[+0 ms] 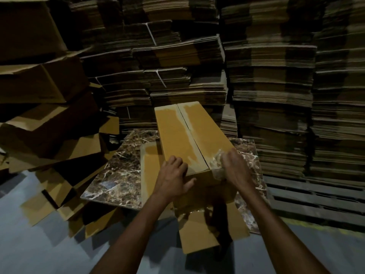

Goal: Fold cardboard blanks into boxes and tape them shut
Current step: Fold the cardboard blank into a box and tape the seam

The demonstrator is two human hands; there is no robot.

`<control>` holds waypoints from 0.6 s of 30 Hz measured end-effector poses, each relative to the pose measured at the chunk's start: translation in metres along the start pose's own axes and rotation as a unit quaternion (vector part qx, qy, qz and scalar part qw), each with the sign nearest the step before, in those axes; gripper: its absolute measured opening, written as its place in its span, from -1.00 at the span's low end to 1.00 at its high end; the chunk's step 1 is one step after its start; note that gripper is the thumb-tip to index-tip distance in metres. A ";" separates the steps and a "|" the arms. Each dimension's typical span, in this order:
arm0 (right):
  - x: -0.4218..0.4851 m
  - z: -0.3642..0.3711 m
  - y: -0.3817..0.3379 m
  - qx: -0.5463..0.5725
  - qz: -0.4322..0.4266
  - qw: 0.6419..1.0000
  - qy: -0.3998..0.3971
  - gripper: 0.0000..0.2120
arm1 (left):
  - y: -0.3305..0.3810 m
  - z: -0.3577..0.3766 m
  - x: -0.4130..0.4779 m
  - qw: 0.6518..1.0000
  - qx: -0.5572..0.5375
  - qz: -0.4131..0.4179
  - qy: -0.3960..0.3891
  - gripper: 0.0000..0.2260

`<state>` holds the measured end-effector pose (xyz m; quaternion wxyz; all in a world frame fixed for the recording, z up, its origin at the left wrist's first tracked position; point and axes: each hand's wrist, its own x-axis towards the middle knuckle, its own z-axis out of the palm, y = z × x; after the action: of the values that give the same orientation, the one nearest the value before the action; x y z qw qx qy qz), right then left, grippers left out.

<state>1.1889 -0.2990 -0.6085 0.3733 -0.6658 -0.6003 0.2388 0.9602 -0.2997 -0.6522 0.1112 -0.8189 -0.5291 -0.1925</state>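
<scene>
Left hand flat on box, centre frame; right hand grips clear tape. Risk: box shifts, tape wrinkles off-seam

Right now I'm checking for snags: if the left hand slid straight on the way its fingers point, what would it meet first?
Likely the taped centre seam of the box. The left hand rests on the left flap, fingers angled toward it; nothing else lies between, though depth is unclear.

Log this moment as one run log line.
step: taping seam | cardboard box: flaps closed, on marble slab | left hand: pressing box top | right hand: on clear tape at near edge, blurred
</scene>
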 end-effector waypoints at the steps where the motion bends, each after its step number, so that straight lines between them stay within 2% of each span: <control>1: 0.000 0.004 0.002 -0.108 -0.009 0.994 -0.017 -0.64 | 0.008 0.000 0.005 0.999 0.021 0.012 -0.027 -0.53; 3: -0.001 0.013 0.008 -0.273 -0.017 0.962 -0.027 -0.50 | 0.019 0.002 0.011 0.997 0.044 0.023 -0.066 -0.51; 4: 0.000 0.019 0.010 -0.317 -0.030 0.948 -0.030 -0.49 | 0.022 0.004 0.013 0.996 0.049 0.021 -0.071 -0.52; 6: 0.004 0.030 0.014 -0.319 -0.087 0.943 -0.029 -0.65 | 0.020 0.007 0.016 0.997 0.047 0.029 -0.062 -0.58; 8: 0.006 0.034 0.017 -0.243 -0.136 0.960 -0.045 -0.78 | 0.009 0.007 0.016 0.997 0.036 0.052 -0.051 -0.63; 9: 0.006 0.030 0.020 -0.176 -0.125 0.975 -0.056 -0.77 | -0.001 0.007 0.015 0.997 0.033 0.052 -0.044 -0.65; 11: 0.002 0.014 0.028 0.019 -0.038 0.998 -0.053 -0.69 | -0.025 0.004 0.009 0.999 0.038 0.023 -0.031 -0.69; 13: -0.003 0.001 0.040 0.164 0.029 0.986 -0.013 -0.65 | -0.046 -0.002 0.004 0.998 0.051 -0.008 -0.041 -0.69; 15: -0.005 -0.004 0.046 0.240 0.060 0.969 0.001 -0.77 | -0.053 -0.011 0.002 0.995 0.055 -0.025 -0.080 -0.68; 18: -0.002 -0.001 0.036 0.401 0.129 0.907 0.007 -0.88 | -0.037 -0.023 0.009 0.990 0.069 -0.042 -0.118 -0.65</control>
<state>1.2113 -0.3016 -0.6366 0.5791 -0.5332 -0.3601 0.5008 0.9257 -0.2860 -0.6282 0.0958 -0.8033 -0.5844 -0.0623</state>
